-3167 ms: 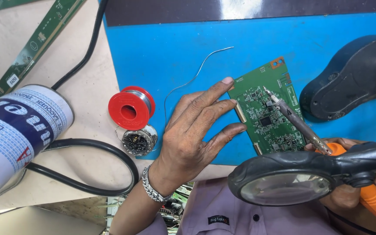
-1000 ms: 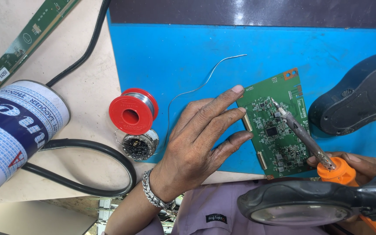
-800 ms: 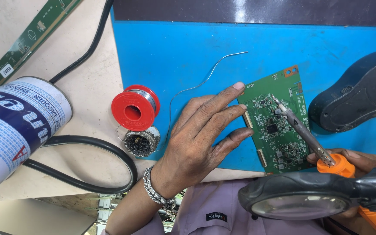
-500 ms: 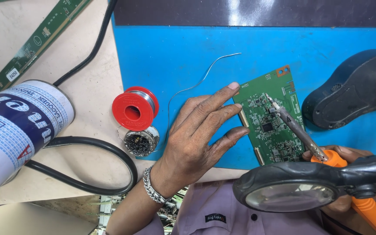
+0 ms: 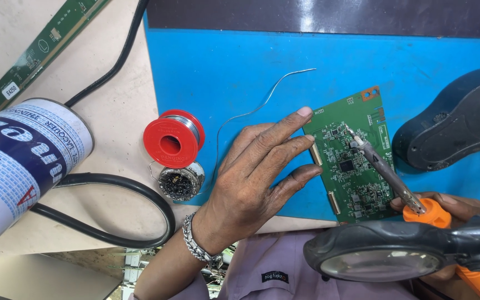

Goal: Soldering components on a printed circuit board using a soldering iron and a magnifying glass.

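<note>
A green circuit board [image 5: 356, 161] lies on the blue mat [image 5: 240, 72]. My left hand [image 5: 256, 178] rests flat on the mat, fingers spread, with the fingertips pressing the board's left edge. My right hand [image 5: 454, 208], partly hidden behind a magnifier, grips an orange-handled soldering iron [image 5: 387, 175]. Its metal tip touches the upper middle of the board. A thin solder wire [image 5: 268, 100] curves across the mat from a red spool [image 5: 172, 140].
A black-rimmed magnifier lens [image 5: 381, 258] hangs in front at lower right. A dark blue stand base [image 5: 451, 128] sits right of the board. At left: a large printed can [image 5: 18, 161], a black cable [image 5: 123, 194], a small tin of tip-cleaning wire [image 5: 180, 182], a long green board strip [image 5: 40, 50].
Only the view has shifted slightly. My left hand stays on the board's edge and the iron's tip stays on the board.
</note>
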